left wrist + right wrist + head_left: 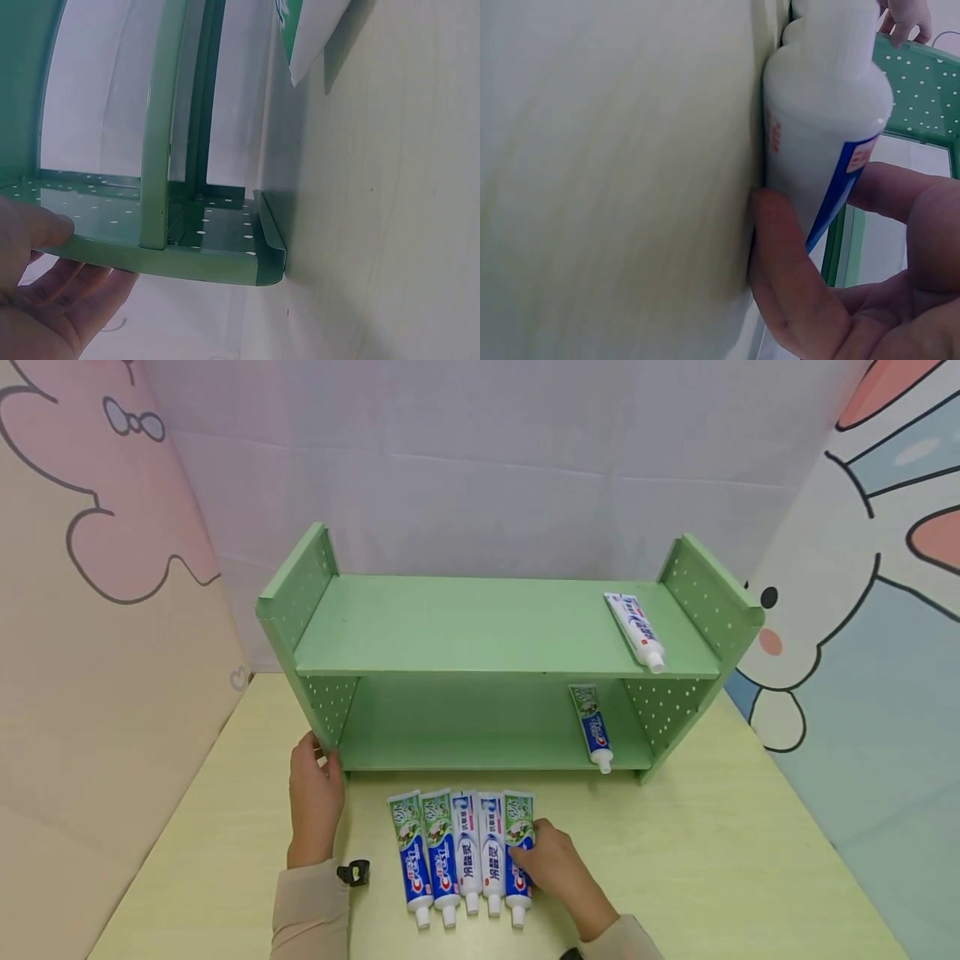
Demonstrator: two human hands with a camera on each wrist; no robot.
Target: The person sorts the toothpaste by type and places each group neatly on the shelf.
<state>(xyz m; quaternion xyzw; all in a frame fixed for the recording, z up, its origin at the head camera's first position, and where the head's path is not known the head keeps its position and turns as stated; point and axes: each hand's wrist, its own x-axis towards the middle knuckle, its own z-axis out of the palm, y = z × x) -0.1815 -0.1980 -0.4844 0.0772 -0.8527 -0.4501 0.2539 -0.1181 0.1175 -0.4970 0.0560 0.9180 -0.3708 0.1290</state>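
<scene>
**Right hand pinching the end Crest tube, left hand on the shelf**

My right hand (555,862) pinches the rightmost Crest toothpaste tube (518,833), the last in a row of five on the pale table (712,852), its cap pointing towards me. To do this well, I'd say the pinch wants to stay low on the printed body, firm but not squeezing, since a soft tube probably bulges under pressure. I would raise it straight up before swinging it sideways, because the white Leng Suan Ling tube (491,835) lies just beside it and could easily be nudged askew.

As for the hands, they are well apart. The right one is closed only as far as the tube's width: thumb over the printed face, fingers curled at its right edge, close to the tabletop (whether the tube is off the table at all, I cannot tell). My left hand (317,797) is curled round the front edge of the left side panel (282,645) of the green two-tier shelf (465,627), thumb on the inner face and fingers outside. That hold should steady the frame, provided I don't pull on it and tip or drag the shelf.
</scene>
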